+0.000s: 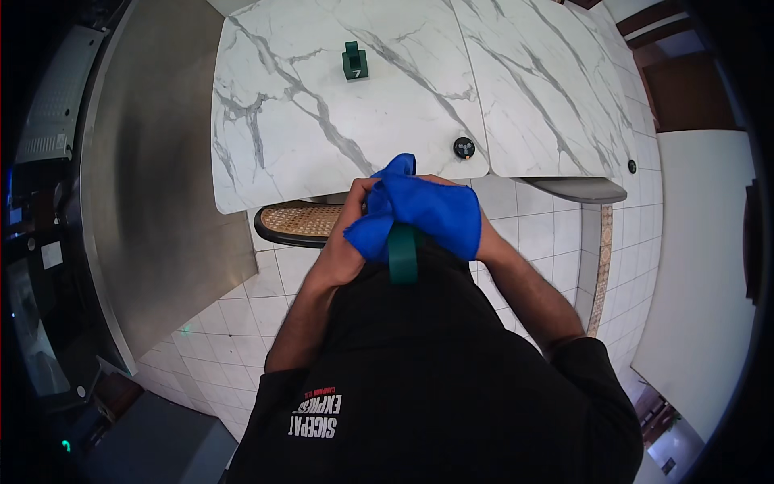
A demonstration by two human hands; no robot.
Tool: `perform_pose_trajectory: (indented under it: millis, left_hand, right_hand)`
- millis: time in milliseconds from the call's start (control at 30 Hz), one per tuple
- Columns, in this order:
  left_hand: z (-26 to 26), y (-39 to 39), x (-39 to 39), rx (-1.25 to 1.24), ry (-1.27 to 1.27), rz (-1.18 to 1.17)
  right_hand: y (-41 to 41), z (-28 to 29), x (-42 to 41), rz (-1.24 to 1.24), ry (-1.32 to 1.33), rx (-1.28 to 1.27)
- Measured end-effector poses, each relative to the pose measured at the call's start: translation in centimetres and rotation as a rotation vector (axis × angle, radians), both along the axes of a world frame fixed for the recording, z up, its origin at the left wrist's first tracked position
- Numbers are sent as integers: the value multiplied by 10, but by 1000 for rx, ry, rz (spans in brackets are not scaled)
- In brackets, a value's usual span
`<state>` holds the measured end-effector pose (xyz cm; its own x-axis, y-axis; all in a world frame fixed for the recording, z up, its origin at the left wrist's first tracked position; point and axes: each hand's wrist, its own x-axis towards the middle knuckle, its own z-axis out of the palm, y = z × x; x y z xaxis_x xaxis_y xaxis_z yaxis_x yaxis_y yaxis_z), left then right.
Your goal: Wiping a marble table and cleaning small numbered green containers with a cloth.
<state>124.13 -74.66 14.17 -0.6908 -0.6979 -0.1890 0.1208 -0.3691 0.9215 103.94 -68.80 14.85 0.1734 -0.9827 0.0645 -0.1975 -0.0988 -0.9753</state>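
A bunched blue cloth [426,209] is held close to my body, just over the near edge of the marble-patterned table [290,139]. My left hand [349,242] grips its left side, the thumb and fingers curled at its upper corner. On the other side my right hand [484,242] holds the cloth, which covers most of that hand; a few knuckles show above its top edge. A green object with a curved strap-like face [403,254] stands out just below the cloth against my black shirt; what supports it is hidden.
On the tabletop stand a green number block [355,65] and a round black button device [464,147]. A second such device [632,166] lies near the right table's corner. A woven cane chair seat [299,224] and a grey seat [577,189] reach under the tables. Left is a metal panel [163,163].
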Motion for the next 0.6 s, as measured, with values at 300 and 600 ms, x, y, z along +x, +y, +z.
perform_pose_trajectory:
  millis: [300, 600]
  left_hand:
    - [-23, 16, -3, -501, -197, 172]
    - [-27, 5, 3, -503, -256, 72]
  right_hand:
    - [14, -10, 33, -196, 261, -221]
    - [17, -7, 32, -157, 154, -216]
